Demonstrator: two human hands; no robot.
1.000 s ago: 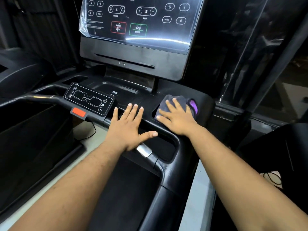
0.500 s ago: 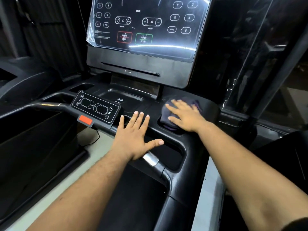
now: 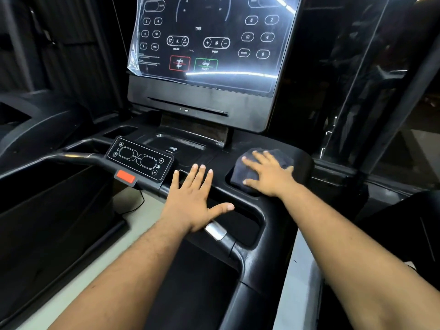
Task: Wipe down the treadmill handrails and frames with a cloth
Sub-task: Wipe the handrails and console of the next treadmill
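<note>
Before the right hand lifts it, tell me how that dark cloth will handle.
The cloth is probably floppy: it drapes over the console's rounded corner and bunches under the right hand. It looks light, lying flat under straight fingers. It will likely slide easily on the smooth black plastic rather than roll or tip.

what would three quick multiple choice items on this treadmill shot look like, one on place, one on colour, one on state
1. Where is the cloth?
A. on the screen
B. under the right hand, at the console's right end
C. on the floor

2. What colour is the tab below the keypad?
A. green
B. orange-red
C. white

3. How is the left hand?
A. flat, fingers spread, on the handrail area
B. gripping the cloth
C. pressing the screen

Key: 1 B, the right hand's fingers lie flat over the dark cloth; 2 B, the tab shows orange-red against the black frame; 3 A, its fingers are straight and hold nothing.
</note>
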